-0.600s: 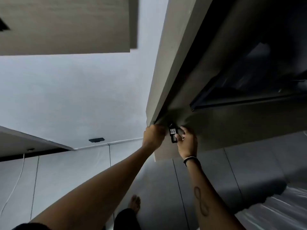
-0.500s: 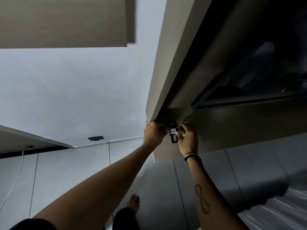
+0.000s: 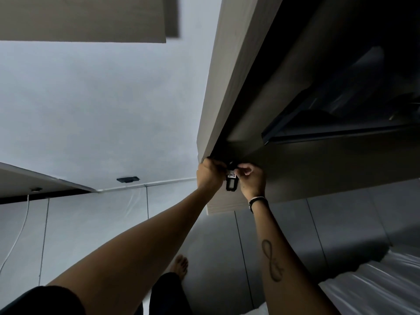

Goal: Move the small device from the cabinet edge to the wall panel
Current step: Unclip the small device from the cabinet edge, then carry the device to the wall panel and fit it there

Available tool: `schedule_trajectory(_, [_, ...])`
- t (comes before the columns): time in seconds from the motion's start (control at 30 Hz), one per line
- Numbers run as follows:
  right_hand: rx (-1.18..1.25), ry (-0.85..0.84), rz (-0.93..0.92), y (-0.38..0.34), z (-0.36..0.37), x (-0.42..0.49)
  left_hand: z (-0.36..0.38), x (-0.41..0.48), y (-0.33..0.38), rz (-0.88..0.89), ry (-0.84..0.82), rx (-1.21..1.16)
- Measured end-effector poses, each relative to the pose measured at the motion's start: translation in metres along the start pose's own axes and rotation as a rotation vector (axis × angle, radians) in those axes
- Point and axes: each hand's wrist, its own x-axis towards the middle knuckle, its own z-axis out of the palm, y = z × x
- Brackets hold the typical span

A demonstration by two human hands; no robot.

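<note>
A small black device [image 3: 231, 181] with a white label hangs at the lower corner of a tall wooden cabinet [image 3: 223, 71]. My left hand [image 3: 210, 172] is curled around the cabinet's edge just left of the device and touches its top. My right hand [image 3: 251, 180] pinches the device's upper part from the right, thumb and fingers on the label. The device's mount at the cabinet edge is hidden by my fingers. A pale wall [image 3: 95, 105] stretches to the left.
A small dark fitting [image 3: 128, 179] sits on the pale wall near the floor line. Another wooden panel [image 3: 81, 17] juts out at the top left. A white cable [image 3: 21, 228] runs down at the far left. My bare foot [image 3: 180, 267] stands on the tiled floor [image 3: 218, 258].
Both hands have shifted slightly up along the cabinet edge. The device's label now faces me more, and my right fingers sit higher on it.
</note>
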Motion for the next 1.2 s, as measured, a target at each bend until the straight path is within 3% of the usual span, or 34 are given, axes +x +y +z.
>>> schedule_trajectory(0.2, [0.342, -0.107, 0.081, -0.006, -0.007, -0.017, -0.022, -0.01, -0.007, -0.04, -0.099, -0.209])
schedule_trajectory(0.4, [0.479, -0.23, 0.083, -0.033, -0.002, -0.059, -0.076, -0.03, -0.006, -0.019, -0.195, -0.298])
schedule_trajectory(0.73, [0.559, -0.348, -0.081, -0.148, 0.038, -0.143, -0.226, -0.079, 0.005, 0.005, -0.177, -0.561])
schedule_trajectory(1.2, [0.511, -0.576, -0.386, -0.33, 0.093, -0.249, -0.441, -0.149, 0.037, 0.264, -0.148, -0.703])
